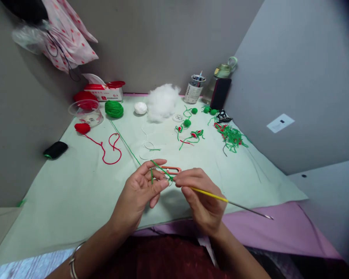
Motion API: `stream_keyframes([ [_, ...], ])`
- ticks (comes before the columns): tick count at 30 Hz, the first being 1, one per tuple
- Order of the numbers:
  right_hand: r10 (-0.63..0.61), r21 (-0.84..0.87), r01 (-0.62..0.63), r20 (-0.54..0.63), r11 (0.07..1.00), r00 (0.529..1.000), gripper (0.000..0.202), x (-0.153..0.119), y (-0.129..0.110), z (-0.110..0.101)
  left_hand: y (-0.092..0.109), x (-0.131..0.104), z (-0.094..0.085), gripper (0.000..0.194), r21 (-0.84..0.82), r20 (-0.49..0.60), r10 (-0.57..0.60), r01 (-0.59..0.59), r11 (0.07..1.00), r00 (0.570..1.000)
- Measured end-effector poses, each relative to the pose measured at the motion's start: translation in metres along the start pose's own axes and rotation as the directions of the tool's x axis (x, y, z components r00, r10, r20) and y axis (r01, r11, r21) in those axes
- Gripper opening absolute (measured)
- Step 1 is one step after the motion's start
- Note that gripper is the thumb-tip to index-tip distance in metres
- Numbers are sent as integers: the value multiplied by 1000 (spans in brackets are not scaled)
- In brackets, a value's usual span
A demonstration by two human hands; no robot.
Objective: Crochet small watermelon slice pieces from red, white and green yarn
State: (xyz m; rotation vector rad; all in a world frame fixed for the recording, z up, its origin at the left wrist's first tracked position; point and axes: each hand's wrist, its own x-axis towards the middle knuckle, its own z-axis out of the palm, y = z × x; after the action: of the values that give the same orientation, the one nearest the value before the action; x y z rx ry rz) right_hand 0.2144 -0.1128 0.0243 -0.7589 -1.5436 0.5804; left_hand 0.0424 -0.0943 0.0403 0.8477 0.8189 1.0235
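Observation:
My right hand (202,199) is closed on a double-ended crochet hook with a yellow grip (211,194); one hooked end points down to the right. Its other end meets a small piece of green crochet (171,178) between my hands. My left hand (142,186) pinches that piece between thumb and finger, and a thin loop shows just below it. Green yarn (125,141) runs from a green ball (114,109) over my raised left index finger. Just beyond my fingertips lies an orange-handled tool (173,170), partly hidden by my left hand.
Red yarn (112,162) trails from a small red ball by a clear tub (87,112). White stuffing (163,102) sits at the back. Small green crocheted balls (187,123) and a heap of yarn scraps (232,137) lie right. A phone (220,94) leans against a bottle.

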Motion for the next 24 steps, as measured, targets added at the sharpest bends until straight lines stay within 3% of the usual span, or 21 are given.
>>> stream_keyframes([
  [3,-8,-8,8,-32,1000,999,28,-2,-2,1,1,1,-1,36,10,8,9,-9,1000,1000],
  [13,230,289,-195,-91,937,969,18,1,4,1,2,1,-2,32,-15,5,-1,1,1000,1000],
  [18,210,239,-209,24,948,977,16,2,6,1,4,2,0,37,-10,39,-55,55,998,998],
  [22,219,319,-211,11,924,976,18,3,5,-1,7,2,0,35,-20,42,-61,61,998,997],
  [24,176,241,-177,26,954,984,20,4,2,-3,6,1,-1,33,-17,30,-42,43,999,999],
])
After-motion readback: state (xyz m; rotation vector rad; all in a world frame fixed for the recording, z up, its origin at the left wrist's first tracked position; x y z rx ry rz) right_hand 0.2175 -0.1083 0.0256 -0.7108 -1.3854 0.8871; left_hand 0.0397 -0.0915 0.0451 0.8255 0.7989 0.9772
